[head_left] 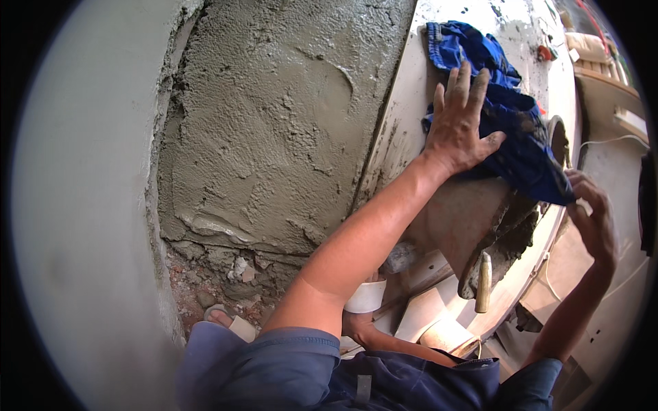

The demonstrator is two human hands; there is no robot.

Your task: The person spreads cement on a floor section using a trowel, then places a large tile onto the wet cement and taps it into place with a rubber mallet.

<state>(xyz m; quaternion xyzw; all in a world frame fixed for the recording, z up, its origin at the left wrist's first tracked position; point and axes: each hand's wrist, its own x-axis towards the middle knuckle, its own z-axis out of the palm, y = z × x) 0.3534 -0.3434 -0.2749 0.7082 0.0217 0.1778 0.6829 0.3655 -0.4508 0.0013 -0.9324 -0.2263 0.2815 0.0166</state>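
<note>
A dirty blue cloth (517,127), seemingly a garment with a gathered elastic edge, lies crumpled over the pale board at the upper right. My left hand (462,127) rests against its near left side, palm down, with the fingers spread. At the cloth's lower right corner, the fingers of my right hand (593,212) are closed on the fabric; part of that grip is hidden. Below the cloth a mortar-caked trowel (504,229) lies on the board, with a worn handle (484,284) standing out toward me.
Wet grey mortar (274,123) covers a broad area left of the board (391,116). A smooth pale wall (82,192) borders it at far left. Rubble (199,288) and my slippered feet are below, beside several pale offcuts (421,315). A thin cable (548,281) hangs at right.
</note>
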